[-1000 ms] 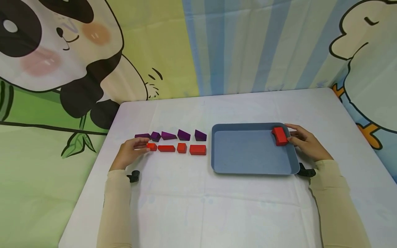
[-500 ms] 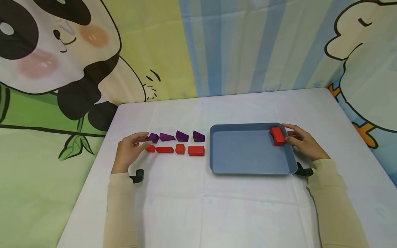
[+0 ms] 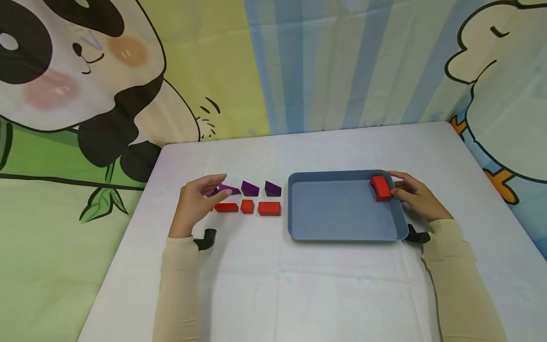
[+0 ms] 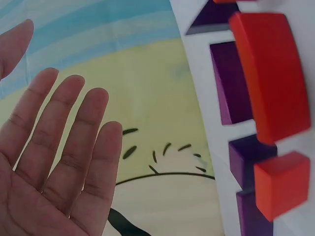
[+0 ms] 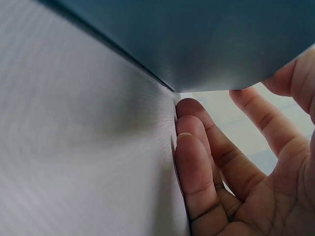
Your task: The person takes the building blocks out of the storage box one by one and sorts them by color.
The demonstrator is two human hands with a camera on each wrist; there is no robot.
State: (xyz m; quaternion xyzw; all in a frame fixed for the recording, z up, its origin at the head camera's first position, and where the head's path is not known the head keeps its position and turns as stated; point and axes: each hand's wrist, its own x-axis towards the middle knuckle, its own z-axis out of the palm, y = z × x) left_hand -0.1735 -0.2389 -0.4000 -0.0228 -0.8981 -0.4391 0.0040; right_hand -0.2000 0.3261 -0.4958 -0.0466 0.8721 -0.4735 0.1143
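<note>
My left hand point(image 3: 196, 202) hovers over the left end of two rows of blocks, fingers extended and apart from the thumb. Its palm shows bare in the left wrist view. Purple blocks point(image 3: 250, 189) form the back row; red blocks point(image 3: 269, 208) form the front row. The hand hides part of both rows. At the right end of a blue-grey tray point(image 3: 342, 235), my right hand point(image 3: 416, 194) holds the rim with thumb and index finger. The other fingers rest low beside the tray in the right wrist view. A red block with a curved notch point(image 3: 381, 188) sits inside, near that hand.
A white cloth point(image 3: 316, 285) covers the table. Behind it hangs a printed backdrop point(image 3: 205, 66) with a panda and stripes. Black wrist cameras point(image 3: 206, 240) are worn on both wrists.
My left hand has lifted off the leftmost blocks and moved right, with its fingers spreading from the thumb. My right hand, the tray and the block in it keep their places.
</note>
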